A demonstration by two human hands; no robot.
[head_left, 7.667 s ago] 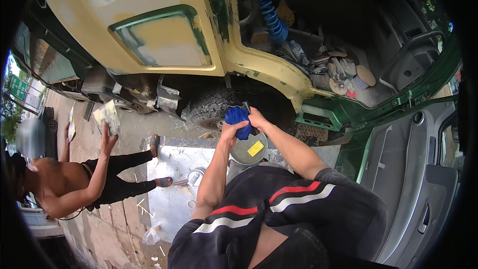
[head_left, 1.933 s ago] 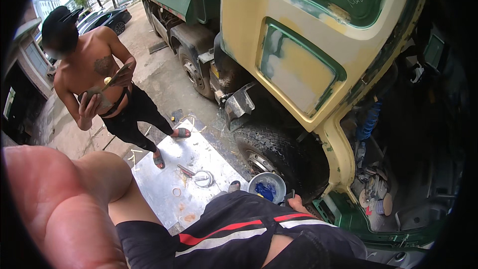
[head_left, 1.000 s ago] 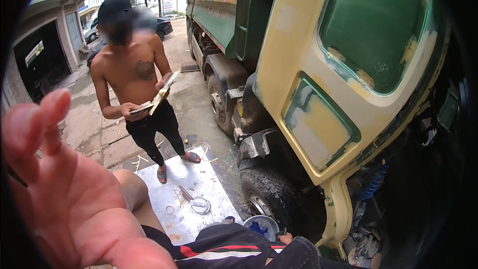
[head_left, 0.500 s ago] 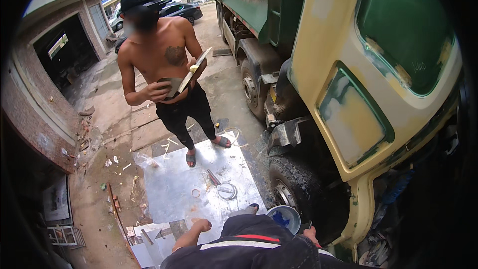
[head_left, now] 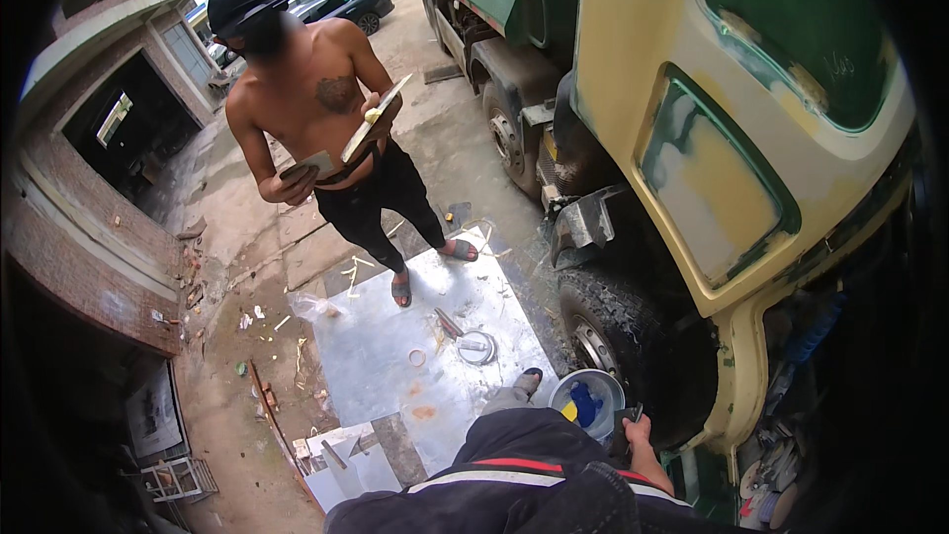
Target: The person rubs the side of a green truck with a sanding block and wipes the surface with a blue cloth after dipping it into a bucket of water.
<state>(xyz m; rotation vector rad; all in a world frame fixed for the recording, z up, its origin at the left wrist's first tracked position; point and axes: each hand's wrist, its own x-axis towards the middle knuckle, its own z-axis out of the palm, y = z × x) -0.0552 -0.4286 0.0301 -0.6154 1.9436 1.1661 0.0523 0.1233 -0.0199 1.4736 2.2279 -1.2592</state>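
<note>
My right hand [head_left: 640, 429] is at the lower right, with its fingers closed round a dark flat object [head_left: 622, 425] whose kind I cannot make out. Just left of it stands a light grey bucket [head_left: 613, 398], holding a crumpled blue thing [head_left: 585, 401] and something yellow [head_left: 569, 411]. My left hand is out of sight. Facing me, a bare-chested co-worker [head_left: 306, 99] in a black cap holds a pale flat board [head_left: 381, 117] with a cream-coloured lump on it in one hand. The co-worker's other hand holds a flat putty scraper [head_left: 314, 162].
A shiny metal sheet [head_left: 371, 336] covers the ground under the co-worker's feet, with a round silver tin [head_left: 476, 347] and a long-handled tool [head_left: 448, 322] on it. A truck cab [head_left: 712, 198] with patchy cream paint and its front wheel [head_left: 593, 346] rise at the right. White panels [head_left: 351, 480] lie lower left.
My left hand has dropped out of view. My right hand has come further into sight beside the bucket, showing the dark object. The co-worker's scraper has moved away from the board. The view has shifted.
</note>
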